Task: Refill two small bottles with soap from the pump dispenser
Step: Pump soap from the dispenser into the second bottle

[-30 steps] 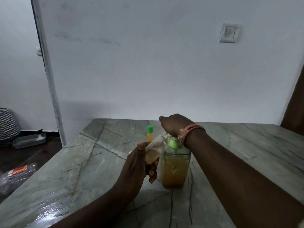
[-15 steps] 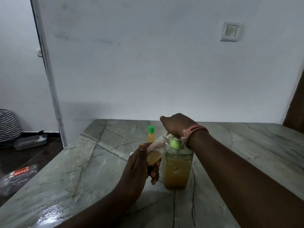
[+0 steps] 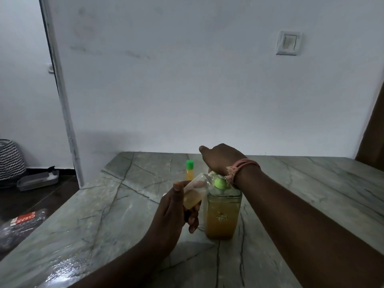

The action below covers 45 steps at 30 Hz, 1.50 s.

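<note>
A clear pump dispenser (image 3: 222, 217) with amber soap and a green pump collar stands on the marble table (image 3: 311, 194). My right hand (image 3: 220, 159) rests on top of its pump head, which it hides. My left hand (image 3: 176, 208) holds a small clear bottle (image 3: 194, 193) tilted, its open mouth up against the pump spout; amber soap fills its lower part. A second small bottle (image 3: 189, 172) with a green cap and orange liquid stands upright just behind.
The table's left edge runs diagonally toward a white door frame (image 3: 66, 113). On the dark floor to the left lie a plastic-wrapped pack (image 3: 20, 223), a grey tray (image 3: 38, 179) and a zigzag-patterned basket (image 3: 10, 159).
Almost nothing differs; both hands keep their hold and the view has shifted slightly.
</note>
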Motion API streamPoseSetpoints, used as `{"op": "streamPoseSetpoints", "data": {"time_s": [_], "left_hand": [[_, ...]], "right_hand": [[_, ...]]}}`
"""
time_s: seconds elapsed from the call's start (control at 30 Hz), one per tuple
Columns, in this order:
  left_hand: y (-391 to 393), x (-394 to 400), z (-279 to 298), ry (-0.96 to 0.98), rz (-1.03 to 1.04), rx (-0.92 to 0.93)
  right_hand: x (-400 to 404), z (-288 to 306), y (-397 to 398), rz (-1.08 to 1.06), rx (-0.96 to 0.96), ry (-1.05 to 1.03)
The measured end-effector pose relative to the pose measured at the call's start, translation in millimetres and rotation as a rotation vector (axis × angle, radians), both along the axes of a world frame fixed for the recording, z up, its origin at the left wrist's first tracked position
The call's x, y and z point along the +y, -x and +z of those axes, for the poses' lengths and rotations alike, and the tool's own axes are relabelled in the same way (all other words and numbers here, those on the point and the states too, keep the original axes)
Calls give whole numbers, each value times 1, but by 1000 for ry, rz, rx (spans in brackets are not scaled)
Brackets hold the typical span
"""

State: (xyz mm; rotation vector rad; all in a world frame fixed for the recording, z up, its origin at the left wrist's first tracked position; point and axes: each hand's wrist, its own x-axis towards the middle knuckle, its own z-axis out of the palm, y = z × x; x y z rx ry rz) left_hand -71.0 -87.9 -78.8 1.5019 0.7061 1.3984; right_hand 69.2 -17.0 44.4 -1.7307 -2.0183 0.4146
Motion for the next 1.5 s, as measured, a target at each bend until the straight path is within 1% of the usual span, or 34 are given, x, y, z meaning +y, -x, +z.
{"op": "streamPoseSetpoints", "data": {"time_s": [0.2,0.33,0.47,0.7,0.73,0.83,0.87,0.97,1.2,1.33,1.5], "left_hand": [[-1,-1,1,4,-7,6],[1,2,0,2,-23,8],[-1,2,0,11,-18,-30],[-1,-3,3,-10,-10,2],[0,-2,2,-13,-13,4],[-1,0,2,-13,-20,6],[-1,0,2,-15,-18,6],[-2,-1,2,1,-10,-6],[-2,-6,5,4,-6,-19],[-1,-1,1,11,-17,-16],[-1,-1,1,17,-6,-1]], "right_hand": [[4,5,0,-32,-44,13],[10,-1,1,-53,82,2],[8,-3,0,-59,43,14],[-1,6,2,-70,11,8],[0,6,2,-75,18,-9],[3,-1,2,-93,141,-64],[2,-3,3,-89,143,-53],[2,-1,2,-62,68,16],[-3,11,5,-2,-106,65],[-5,7,3,-24,-24,45],[-7,6,4,-27,-97,54]]}}
